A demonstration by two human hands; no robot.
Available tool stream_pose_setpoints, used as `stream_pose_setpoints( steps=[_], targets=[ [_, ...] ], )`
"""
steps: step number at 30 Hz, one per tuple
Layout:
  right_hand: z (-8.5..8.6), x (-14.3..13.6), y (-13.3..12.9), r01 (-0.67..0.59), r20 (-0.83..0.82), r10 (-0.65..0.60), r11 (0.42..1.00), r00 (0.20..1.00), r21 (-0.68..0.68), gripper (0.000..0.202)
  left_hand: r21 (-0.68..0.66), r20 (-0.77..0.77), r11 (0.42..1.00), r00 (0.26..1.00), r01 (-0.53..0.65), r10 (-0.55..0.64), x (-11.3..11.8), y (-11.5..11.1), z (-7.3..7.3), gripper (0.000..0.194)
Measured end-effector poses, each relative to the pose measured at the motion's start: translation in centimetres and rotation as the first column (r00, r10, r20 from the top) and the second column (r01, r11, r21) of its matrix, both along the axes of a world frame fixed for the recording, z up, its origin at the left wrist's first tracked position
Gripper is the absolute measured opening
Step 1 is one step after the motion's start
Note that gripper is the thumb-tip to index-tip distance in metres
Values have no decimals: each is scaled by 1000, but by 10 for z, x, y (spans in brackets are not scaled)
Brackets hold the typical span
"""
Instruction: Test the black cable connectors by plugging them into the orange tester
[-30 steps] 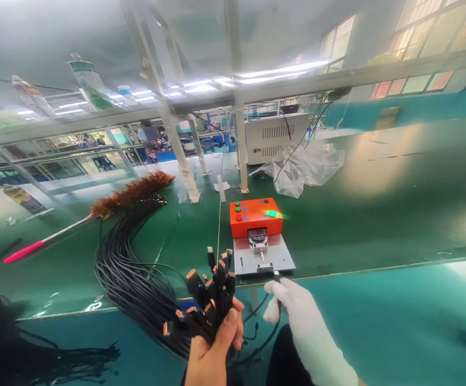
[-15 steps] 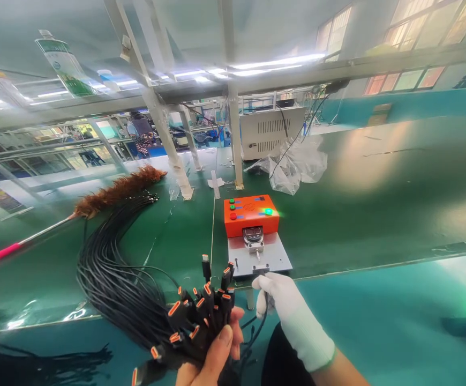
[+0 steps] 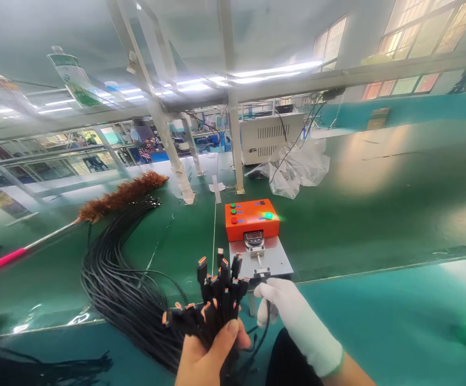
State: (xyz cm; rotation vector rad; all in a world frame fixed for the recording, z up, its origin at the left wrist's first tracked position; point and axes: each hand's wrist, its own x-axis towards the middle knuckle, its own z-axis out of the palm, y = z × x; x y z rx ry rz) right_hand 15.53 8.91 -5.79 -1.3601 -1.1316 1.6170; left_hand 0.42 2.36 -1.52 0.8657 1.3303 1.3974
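My bare left hand (image 3: pixel 217 348) grips a bunch of black cables (image 3: pixel 116 289) close to their connectors (image 3: pixel 225 273), whose tips show orange. The cables trail back over the green table on the left. My right hand (image 3: pixel 273 303), in a white glove, pinches one black cable at the front edge of a metal plate (image 3: pixel 275 257). That cable's plug is at the small block on the plate and is mostly hidden by the fingers. Behind sits an orange box (image 3: pixel 251 217) with a lit green button and a digital gauge (image 3: pixel 254 239) in front.
A brown duster (image 3: pixel 124 195) with a pink handle lies at the left. Metal posts (image 3: pixel 235 142) rise behind the orange box. Clear plastic bags (image 3: pixel 293 171) lie by a grey cabinet (image 3: pixel 271 138). A person (image 3: pixel 144 139) is far back at the left.
The connectors in my left hand have shifted upright and a little to the right. My right hand stays at the plate's front edge. The camera view has moved slightly.
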Motion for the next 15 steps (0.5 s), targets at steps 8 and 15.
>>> stream_pose_setpoints(
  steps=[8, 15],
  targets=[
    [40, 16, -39, 134, 338, -296, 894, 893, 427, 36, 36, 38, 998, 998, 54, -55, 0, -2, -14, 24],
    [57, -23, -53, 241, -161, -202, 930, 966, 277, 30, 58, 67, 997, 997, 42, -46, 12, 2, -26, 37]
  ],
)
